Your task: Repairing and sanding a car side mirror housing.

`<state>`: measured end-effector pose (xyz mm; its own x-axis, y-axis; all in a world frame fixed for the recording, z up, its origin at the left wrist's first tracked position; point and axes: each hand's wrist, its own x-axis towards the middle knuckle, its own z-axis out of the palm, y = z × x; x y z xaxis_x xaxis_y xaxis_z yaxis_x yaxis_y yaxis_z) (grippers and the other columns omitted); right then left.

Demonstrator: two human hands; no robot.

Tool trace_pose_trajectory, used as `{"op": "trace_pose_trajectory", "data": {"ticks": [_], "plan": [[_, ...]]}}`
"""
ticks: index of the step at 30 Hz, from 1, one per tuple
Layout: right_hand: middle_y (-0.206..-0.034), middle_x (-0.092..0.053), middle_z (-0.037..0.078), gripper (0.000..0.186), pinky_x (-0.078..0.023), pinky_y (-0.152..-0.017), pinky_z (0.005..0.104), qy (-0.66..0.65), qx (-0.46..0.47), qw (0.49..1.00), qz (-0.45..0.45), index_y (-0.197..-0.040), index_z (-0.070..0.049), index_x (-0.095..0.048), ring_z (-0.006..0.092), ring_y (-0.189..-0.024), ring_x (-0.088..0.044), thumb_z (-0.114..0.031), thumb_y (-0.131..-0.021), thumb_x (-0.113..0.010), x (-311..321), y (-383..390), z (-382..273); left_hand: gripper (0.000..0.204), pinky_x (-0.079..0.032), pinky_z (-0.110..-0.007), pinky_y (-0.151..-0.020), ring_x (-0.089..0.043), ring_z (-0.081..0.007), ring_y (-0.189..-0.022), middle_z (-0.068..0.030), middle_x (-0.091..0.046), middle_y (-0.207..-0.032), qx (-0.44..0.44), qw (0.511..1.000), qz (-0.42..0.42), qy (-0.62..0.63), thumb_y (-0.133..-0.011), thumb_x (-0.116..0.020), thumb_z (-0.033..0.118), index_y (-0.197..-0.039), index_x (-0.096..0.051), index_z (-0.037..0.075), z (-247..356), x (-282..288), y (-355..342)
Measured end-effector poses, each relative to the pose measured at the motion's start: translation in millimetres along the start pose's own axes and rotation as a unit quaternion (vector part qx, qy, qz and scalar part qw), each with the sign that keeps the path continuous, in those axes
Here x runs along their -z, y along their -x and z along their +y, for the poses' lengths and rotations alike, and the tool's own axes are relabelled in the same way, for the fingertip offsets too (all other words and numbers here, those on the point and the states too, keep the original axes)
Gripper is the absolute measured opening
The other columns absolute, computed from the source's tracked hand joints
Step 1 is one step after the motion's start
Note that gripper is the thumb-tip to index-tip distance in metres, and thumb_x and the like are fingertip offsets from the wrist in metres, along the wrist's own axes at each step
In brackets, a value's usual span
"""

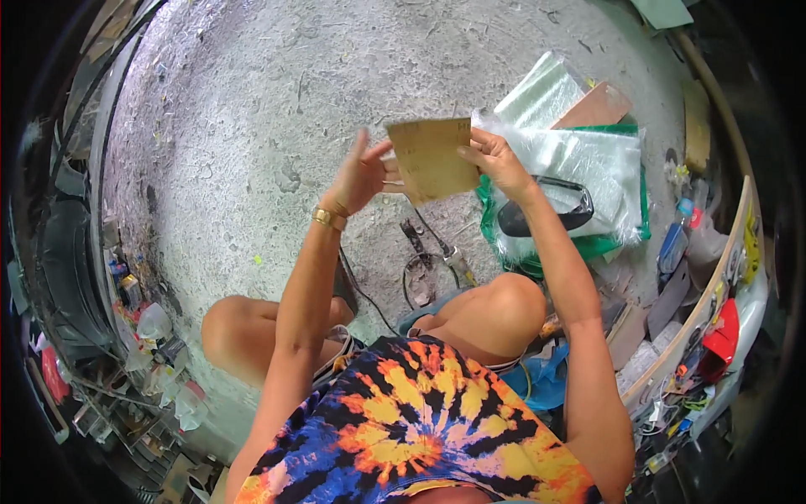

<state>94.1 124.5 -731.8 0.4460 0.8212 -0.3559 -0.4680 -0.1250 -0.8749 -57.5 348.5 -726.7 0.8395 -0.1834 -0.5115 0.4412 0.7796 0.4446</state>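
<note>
Sheet [435, 164], brown, in the right hand [502, 168]

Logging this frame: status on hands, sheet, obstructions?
Right hand pinching brown sheet by its right edge. Left hand open at its left edge, contact unclear. No obstruction seen.

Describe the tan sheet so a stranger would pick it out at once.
On the rough grey floor, find the clear plastic wrap; the person's right hand shows near its left edge. Thumb and fingers there grip the right edge of a flat, four-sided tan sheet. Unlike the pinkish-brown piece lying at the wrap's far edge, it is held up in the air.
</note>
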Motion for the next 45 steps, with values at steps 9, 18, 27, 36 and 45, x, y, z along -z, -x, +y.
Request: {"op": "trace_pose_trajectory", "data": {"ticks": [9,18,27,36,45], "plan": [[-0.103,-0.065,0.004,0.034,-0.049,-0.083,0.026,-0.053,-0.039,0.993,0.1,-0.128,-0.007,-0.054,0.0085,-0.094,-0.059,-0.015,-0.095,-0.055,24.2,69.5,-33.7,0.062,-0.048,-0.03,-0.087,-0.059,-0.0118,-0.101,-0.004,-0.063,-0.114,0.046,0.922,-0.092,-0.373,-0.087,-0.071,0.03,-0.135,-0.046,-0.001,-28.6,-49.1,-55.0],[-0.101,-0.064,0.002,0.033,-0.05,-0.082,0.0245,-0.02,0.061,0.994,0.091,-0.12,-0.004,-0.056,0.0087,-0.093,-0.06,-0.008,-0.088,-0.066,31.1,89.1,3.8,0.026,-0.044,-0.023,-0.077,-0.054,-0.0035,-0.083,0.0033,-0.065,-0.092,0.013,0.928,-0.06,-0.368,-0.089,-0.069,0.025,-0.104,-0.067,0.003,-44.4,-71.5,-56.7],[-0.093,-0.064,0.001,0.033,-0.049,-0.073,0.0226,-0.017,0.062,0.995,0.077,-0.121,-0.005,-0.058,0.0063,-0.084,-0.059,-0.003,-0.088,-0.064,19.1,77.8,10.5,0.023,-0.044,-0.023,-0.062,-0.054,-0.0032,-0.07,0.003,-0.063,-0.077,-0.026,0.893,-0.05,-0.447,-0.089,-0.069,0.026,-0.088,-0.067,0.003,-40.9,-48.4,-50.0],[-0.078,-0.064,0.002,0.009,-0.046,-0.068,0.027,0.151,0.119,0.98,0.054,-0.091,0.0,-0.063,0.0071,-0.074,-0.055,-0.005,-0.085,-0.065,10.5,105.2,18.2,0.029,-0.04,-0.028,-0.055,-0.047,-0.0086,-0.059,-0.002,-0.055,-0.063,-0.007,0.811,-0.119,-0.573,-0.093,-0.063,0.025,-0.082,-0.063,-0.002,-44.0,-72.9,-39.8],[-0.077,-0.065,0.006,0.013,-0.046,-0.07,0.0294,0.231,0.122,0.961,0.094,-0.095,-0.001,-0.065,0.01,-0.072,-0.056,-0.007,-0.083,-0.066,26.8,136.6,20.3,0.036,-0.042,-0.027,-0.058,-0.047,-0.0054,-0.064,0.0003,-0.057,-0.066,0.107,0.712,-0.197,-0.666,-0.095,-0.061,0.03,-0.085,-0.066,-0.004,-73.4,-89.3,-55.2]]}}
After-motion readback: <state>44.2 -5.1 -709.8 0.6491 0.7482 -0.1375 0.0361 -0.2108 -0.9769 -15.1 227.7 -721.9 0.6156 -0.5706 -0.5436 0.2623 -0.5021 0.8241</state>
